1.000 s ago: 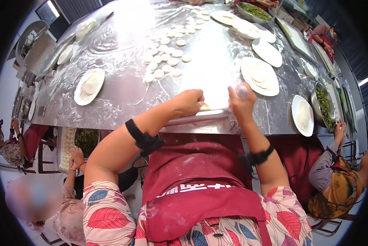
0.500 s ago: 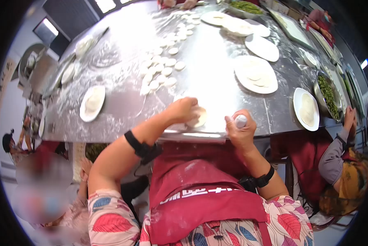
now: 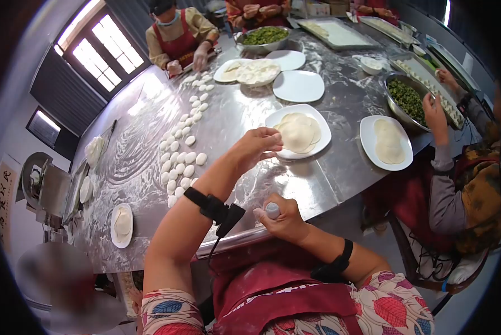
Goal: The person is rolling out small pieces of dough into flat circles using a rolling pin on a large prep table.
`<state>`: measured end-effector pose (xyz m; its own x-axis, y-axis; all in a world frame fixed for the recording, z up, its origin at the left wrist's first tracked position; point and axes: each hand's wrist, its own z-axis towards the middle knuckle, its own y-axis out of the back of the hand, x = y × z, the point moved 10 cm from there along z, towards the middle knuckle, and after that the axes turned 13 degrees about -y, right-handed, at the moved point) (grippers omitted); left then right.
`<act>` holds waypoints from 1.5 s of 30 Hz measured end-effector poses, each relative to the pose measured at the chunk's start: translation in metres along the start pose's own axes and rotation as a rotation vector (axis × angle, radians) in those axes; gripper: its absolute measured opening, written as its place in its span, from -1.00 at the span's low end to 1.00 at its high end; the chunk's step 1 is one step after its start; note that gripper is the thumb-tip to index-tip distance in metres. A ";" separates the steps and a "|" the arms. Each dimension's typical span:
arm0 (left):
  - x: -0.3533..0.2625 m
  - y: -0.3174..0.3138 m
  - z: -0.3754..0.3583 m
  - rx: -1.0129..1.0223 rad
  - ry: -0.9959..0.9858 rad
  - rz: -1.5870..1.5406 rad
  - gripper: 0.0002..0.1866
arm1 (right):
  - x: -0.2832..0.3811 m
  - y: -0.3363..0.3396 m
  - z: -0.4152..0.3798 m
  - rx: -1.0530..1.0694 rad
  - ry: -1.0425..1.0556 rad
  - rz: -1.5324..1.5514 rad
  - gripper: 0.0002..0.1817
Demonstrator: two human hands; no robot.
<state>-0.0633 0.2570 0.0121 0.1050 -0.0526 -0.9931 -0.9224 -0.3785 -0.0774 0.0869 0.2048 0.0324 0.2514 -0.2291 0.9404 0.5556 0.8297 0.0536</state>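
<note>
My left hand (image 3: 256, 146) reaches over the left rim of a white square plate (image 3: 321, 144), its fingers loosely apart. Its fingertips are beside the round dough wrappers (image 3: 299, 133) stacked there; no wrapper shows lifted in them. My right hand (image 3: 287, 219) is closed around a rolling pin (image 3: 272, 210), whose rounded end sticks out above the thumb near the table's front edge. To the left of my left hand, many small flattened dough pieces (image 3: 181, 159) lie in a long trail across the floured metal table (image 3: 228, 187).
Another plate of wrappers (image 3: 390, 142) stands at the right, near a steel bowl of green filling (image 3: 408, 100) and a co-worker's hand (image 3: 437, 117). A small plate with wrappers (image 3: 122, 225) is at the left. Farther back are a bare plate (image 3: 298, 86) and a large tray (image 3: 340, 33).
My left hand has gone from the wrapper at the table's front edge to the plate. More wrappers show on that plate. The view has turned; my right hand still grips the rolling pin.
</note>
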 end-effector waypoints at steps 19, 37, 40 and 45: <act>0.033 0.118 -0.180 -0.214 0.019 1.261 -0.70 | 0.007 0.002 -0.001 -0.084 0.006 -0.141 -0.78; 0.034 0.064 -0.169 -0.062 -0.131 0.991 -0.74 | -0.021 -0.009 0.016 -0.029 -0.239 -0.037 -0.78; 0.033 0.051 -0.172 0.020 -0.120 1.110 -0.74 | -0.021 -0.008 0.014 -0.022 -0.237 -0.027 -0.79; 0.050 0.054 -0.170 0.035 -0.008 1.258 -0.74 | -0.017 -0.008 0.010 -0.007 -0.223 -0.017 -0.79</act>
<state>-0.0443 0.0765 -0.0271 -0.8543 -0.3526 -0.3819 -0.3918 -0.0459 0.9189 0.0700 0.2070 0.0191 0.0603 -0.1244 0.9904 0.5639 0.8230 0.0690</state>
